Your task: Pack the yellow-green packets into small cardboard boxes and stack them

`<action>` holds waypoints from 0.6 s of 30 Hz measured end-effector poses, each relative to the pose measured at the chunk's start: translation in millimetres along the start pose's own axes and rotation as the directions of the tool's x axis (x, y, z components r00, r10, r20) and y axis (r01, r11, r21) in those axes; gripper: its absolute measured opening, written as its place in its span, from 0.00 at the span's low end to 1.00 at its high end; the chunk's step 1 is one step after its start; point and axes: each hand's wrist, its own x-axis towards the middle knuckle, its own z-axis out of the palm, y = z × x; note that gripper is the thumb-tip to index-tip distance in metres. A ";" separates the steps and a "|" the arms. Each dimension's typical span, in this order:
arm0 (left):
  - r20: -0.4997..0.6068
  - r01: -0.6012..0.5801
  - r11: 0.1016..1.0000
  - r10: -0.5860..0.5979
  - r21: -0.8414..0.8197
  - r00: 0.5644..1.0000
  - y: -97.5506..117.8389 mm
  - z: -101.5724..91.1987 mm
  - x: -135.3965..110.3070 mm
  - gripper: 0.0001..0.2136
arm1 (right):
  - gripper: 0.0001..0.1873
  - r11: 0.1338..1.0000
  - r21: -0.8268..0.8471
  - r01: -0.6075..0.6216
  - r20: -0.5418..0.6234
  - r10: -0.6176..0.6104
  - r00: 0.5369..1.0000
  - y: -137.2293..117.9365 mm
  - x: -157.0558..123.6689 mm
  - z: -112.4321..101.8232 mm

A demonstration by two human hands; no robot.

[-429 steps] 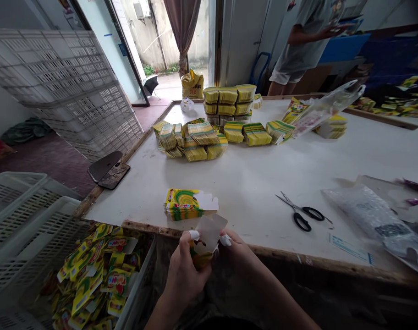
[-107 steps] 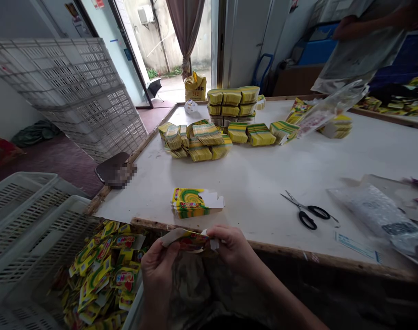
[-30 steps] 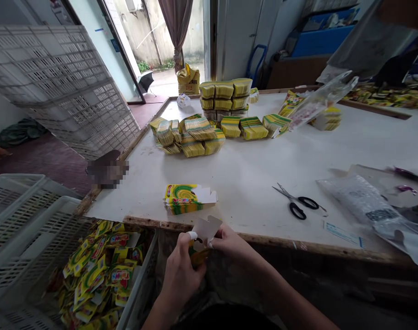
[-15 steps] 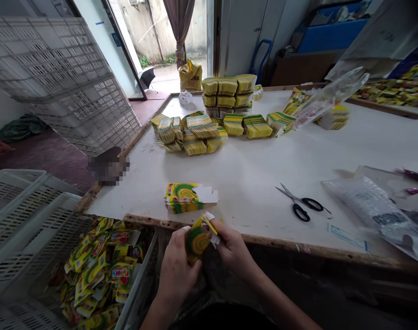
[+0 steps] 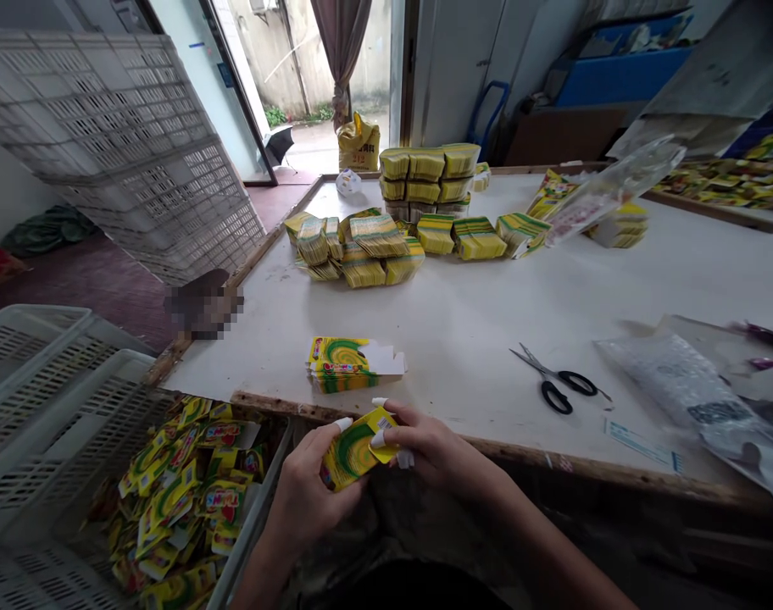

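Just off the table's front edge, both hands hold one small yellow and green printed carton (image 5: 353,453). My left hand (image 5: 310,479) is closed around its left side, with the thumb and fingers along its edges. My right hand (image 5: 428,445) grips the right end, its white-covered fingertips on the end flap. Beyond them on the white table (image 5: 463,339) lies a small stack of flat cartons (image 5: 342,364), white flaps pointing right. At lower left, a plastic crate (image 5: 259,508) holds many similar cartons (image 5: 176,500) in a loose heap.
Black-handled scissors (image 5: 555,381) lie open on the right of the table. Clear plastic bags (image 5: 685,373) are beside them. Bundled carton stacks (image 5: 428,182) stand toward the back. Tall white crates (image 5: 125,144) lean at left. A wooden rim (image 5: 501,449) runs along the table's front.
The carton in my hands has turned so its broad printed face shows. My right fingers have shifted onto its end flap. The view has moved slightly.
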 end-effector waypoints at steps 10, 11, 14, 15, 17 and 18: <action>-0.185 0.256 0.893 -0.341 -0.371 0.922 -7.1 13.5 0.5 0.34 | 0.18 0.998 -0.065 0.006 -0.251 -0.022 0.968 7.8 0.1 24.1; -0.199 0.308 0.822 -0.443 -0.478 0.874 -10.6 15.7 0.6 0.34 | 0.17 0.998 -0.067 0.005 -0.272 -0.023 0.962 7.5 0.6 24.1; -0.096 0.383 0.560 -0.645 -0.734 0.758 -17.6 18.0 1.8 0.30 | 0.16 0.998 -0.069 0.014 -0.302 -0.034 0.953 7.0 1.9 22.9; -0.055 0.391 0.479 -0.683 -0.786 0.728 -17.8 17.7 2.5 0.30 | 0.16 0.998 -0.066 0.020 -0.302 -0.039 0.952 7.1 2.1 23.0; -0.005 0.383 0.357 -0.737 -0.852 0.675 -14.7 17.0 4.1 0.31 | 0.16 0.998 -0.059 0.030 -0.301 -0.046 0.953 7.6 2.4 24.5; 0.008 0.372 0.318 -0.750 -0.872 0.661 -11.9 17.2 4.8 0.31 | 0.16 0.998 -0.057 0.029 -0.300 -0.045 0.953 7.9 2.5 25.7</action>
